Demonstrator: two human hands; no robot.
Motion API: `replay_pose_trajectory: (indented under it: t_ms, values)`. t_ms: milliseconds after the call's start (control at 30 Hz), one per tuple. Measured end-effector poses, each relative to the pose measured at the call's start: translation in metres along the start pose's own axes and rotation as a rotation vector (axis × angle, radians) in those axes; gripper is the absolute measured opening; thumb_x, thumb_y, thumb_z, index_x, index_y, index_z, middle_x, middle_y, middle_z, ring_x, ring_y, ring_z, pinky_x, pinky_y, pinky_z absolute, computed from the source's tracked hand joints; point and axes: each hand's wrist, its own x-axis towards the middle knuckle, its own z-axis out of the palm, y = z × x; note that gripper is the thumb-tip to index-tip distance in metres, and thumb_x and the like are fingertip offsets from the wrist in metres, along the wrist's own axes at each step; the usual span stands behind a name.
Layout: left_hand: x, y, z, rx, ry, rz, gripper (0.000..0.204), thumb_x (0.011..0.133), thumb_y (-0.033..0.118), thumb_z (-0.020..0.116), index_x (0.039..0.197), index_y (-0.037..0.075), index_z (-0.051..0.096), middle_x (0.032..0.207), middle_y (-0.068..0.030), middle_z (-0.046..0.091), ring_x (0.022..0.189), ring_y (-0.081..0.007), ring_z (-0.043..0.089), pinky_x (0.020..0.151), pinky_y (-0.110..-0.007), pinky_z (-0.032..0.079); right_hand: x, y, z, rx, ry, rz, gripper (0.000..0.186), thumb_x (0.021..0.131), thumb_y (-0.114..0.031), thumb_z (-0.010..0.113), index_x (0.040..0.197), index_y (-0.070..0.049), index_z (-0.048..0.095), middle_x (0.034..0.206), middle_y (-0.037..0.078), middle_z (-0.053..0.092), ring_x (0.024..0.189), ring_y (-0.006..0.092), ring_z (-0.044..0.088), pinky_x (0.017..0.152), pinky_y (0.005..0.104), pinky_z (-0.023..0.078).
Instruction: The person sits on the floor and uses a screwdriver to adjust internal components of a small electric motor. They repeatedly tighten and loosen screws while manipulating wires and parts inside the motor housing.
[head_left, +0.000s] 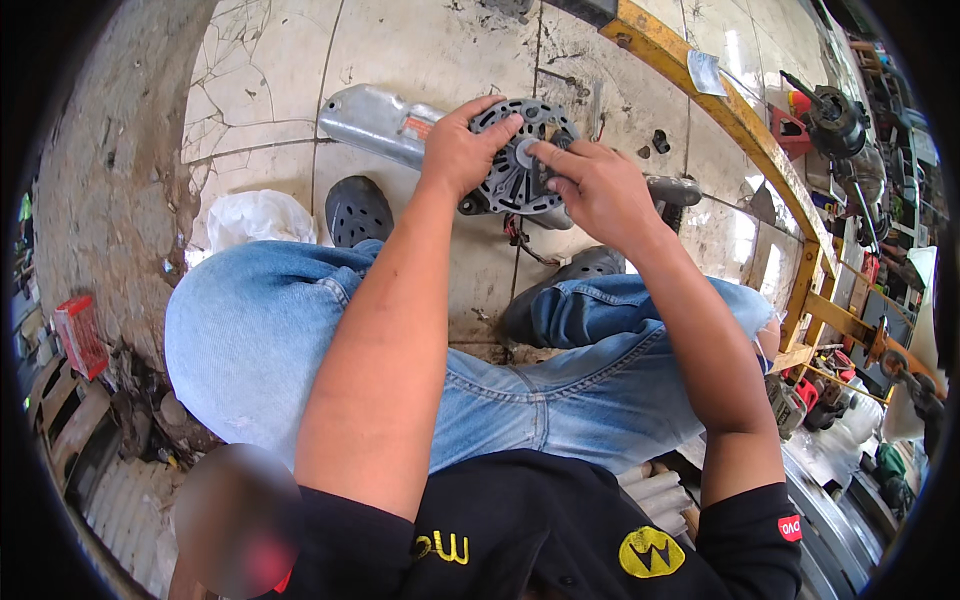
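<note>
A round, slotted metal alternator (507, 190) is held upright on the tiled floor between my feet, its vented face turned toward me. My left hand (462, 152) grips its upper left rim, thumb lying across the face. On the other side, my right hand (607, 190) is closed against the alternator, index finger on the central hub and thumb by a dark part beside it. The right palm hides some of the right edge. Wires (518, 235) hang out below. Just left of the alternator lies a long silver metal cover (372, 118), partly behind my left hand.
My dark clogs (358, 211) flank the work. A white plastic bag (260, 218) lies left. A yellow metal frame (745, 115) curves along the right. Small dark parts (661, 141) lie right of my hands; tools and machine parts crowd the far right.
</note>
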Motion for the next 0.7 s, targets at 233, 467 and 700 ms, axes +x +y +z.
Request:
replay_pose_trajectory:
  t_ms: [233,467,700]
  values:
    - [0.004,-0.006,0.001,-0.045,0.04,0.028,0.052,0.082,0.036,0.083,0.124,0.006,0.07,0.104,-0.0133,0.075,0.091,-0.0176,0.069,0.082,-0.031,0.055,-0.002,0.001,0.003,-0.02,0.108,0.137,0.047,0.086,-0.012,0.068,0.129,-0.029,0.065,0.091,0.004,0.064,0.089,0.0299,0.064,0.076,0.0445,0.049]
    - [-0.002,0.004,0.003,0.066,0.036,0.079,0.05,0.084,0.034,0.081,0.123,0.005,0.071,0.104,-0.0124,0.075,0.091,-0.0165,0.068,0.081,-0.03,0.055,0.0,0.005,-0.003,-0.009,0.079,0.023,0.047,0.086,-0.012,0.068,0.13,-0.029,0.065,0.09,0.006,0.063,0.087,0.0303,0.064,0.077,0.0445,0.05]
    - [-0.003,0.002,0.003,0.045,0.014,0.06,0.046,0.087,0.028,0.081,0.124,0.004,0.069,0.103,-0.0097,0.074,0.087,-0.0119,0.067,0.078,-0.027,0.056,0.002,-0.001,-0.005,0.015,-0.029,0.028,0.046,0.085,-0.012,0.068,0.128,-0.029,0.066,0.088,0.005,0.063,0.088,0.0295,0.064,0.076,0.044,0.05]
